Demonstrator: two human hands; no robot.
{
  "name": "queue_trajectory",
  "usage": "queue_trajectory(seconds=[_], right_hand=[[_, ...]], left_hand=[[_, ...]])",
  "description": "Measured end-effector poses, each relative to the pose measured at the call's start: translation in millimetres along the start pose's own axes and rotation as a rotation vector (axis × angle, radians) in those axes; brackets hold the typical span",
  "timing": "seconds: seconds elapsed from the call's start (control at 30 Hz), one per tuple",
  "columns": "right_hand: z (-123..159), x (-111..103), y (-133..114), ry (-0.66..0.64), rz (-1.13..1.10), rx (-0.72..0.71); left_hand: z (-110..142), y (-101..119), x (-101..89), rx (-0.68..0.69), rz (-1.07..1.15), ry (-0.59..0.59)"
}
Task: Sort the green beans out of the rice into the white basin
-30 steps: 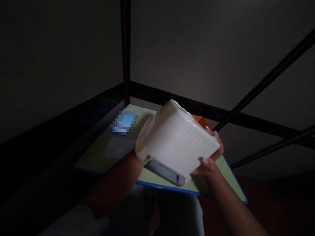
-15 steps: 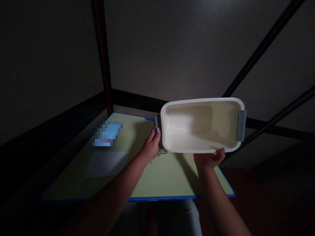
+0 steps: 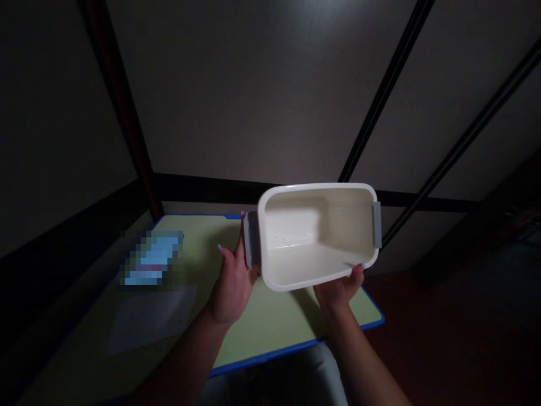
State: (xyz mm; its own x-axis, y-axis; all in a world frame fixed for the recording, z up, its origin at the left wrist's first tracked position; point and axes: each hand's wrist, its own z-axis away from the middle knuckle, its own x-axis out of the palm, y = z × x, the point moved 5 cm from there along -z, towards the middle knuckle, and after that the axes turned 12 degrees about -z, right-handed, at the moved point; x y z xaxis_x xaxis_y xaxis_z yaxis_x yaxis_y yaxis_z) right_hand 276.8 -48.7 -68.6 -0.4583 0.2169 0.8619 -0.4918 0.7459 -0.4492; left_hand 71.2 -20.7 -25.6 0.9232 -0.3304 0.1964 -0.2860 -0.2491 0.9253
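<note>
A white plastic tub (image 3: pixel 321 270) with grey handles at both ends is held up over the table, tilted so that its inside faces me. A few dark specks lie on its inner wall. My right hand (image 3: pixel 340 287) grips its lower long side, the thumb over the rim and the other fingers hidden beneath. At the left end, my left hand (image 3: pixel 234 279) is open beside the grey handle (image 3: pixel 252 239). Its thumb stands away from the tub, and the fingers reach up along the handle, partly hidden; whether they touch it I cannot tell.
The pale green table (image 3: pixel 253 344) has a blue edge. A blurred-out light blue item (image 3: pixel 154 256) and a pale sheet (image 3: pixel 152 318) lie on its left side. Behind stands a dark panelled wall (image 3: pixel 236 101). Light is dim.
My left thumb has come off the tub's handle and the hand has opened. The tub is turned somewhat, showing more of its left end. The view has shifted; the tub now hides most dark grains on the table.
</note>
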Motion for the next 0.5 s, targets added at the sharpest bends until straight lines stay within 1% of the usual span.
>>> queue_trajectory(seconds=[0.1,0.13,0.27,0.33,0.43,0.5], right_hand=[[17,0,-16,-0.001,0.046,0.022],[24,1,-23,-0.006,0.071,0.028],[57,5,-52,-0.060,0.157,0.052],[76,3,-66,-0.071,0.166,0.093],[107,-9,-85,-0.112,0.210,0.130],[130,-26,-99,-0.165,0.284,0.120]], left_hand=[[13,13,2.9,-0.051,0.192,-0.038],[18,18,2.2,-0.046,0.192,-0.025],[45,31,-3.5,-0.012,0.007,0.109],[60,37,-4.1,-0.014,0.004,0.161],[86,48,-4.8,-0.039,0.018,0.200],[106,59,-7.7,-0.074,-0.002,0.225]])
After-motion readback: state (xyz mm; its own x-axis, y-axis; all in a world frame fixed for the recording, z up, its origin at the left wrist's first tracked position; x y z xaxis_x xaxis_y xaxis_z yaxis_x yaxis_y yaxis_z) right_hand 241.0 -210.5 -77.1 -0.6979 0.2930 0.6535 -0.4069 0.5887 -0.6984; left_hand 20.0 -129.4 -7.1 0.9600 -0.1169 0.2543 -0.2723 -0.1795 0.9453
